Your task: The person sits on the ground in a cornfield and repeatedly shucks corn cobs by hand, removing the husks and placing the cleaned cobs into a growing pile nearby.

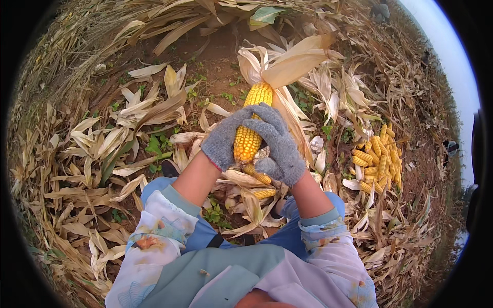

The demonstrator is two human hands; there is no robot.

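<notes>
In front of me I hold a yellow ear of corn [248, 142] between both hands, both in grey knitted gloves. My left hand [224, 139] is closed around its left side. From the right, my right hand [279, 142] is closed on the same ear, its fingers lying across the kernels. Dry pale husk leaves [295, 65] are peeled back at the far end and hang down along the right side. Below my hands, between my legs, two more yellow ears [265, 193] lie partly hidden among husks.
A pile of bare yellow ears [379, 161] lies on the ground to my right. Dry husks [120, 138] are strewn thickly on the left and around my feet. Brown soil [213, 61] with small green weeds shows ahead, below a bank of dry stalks.
</notes>
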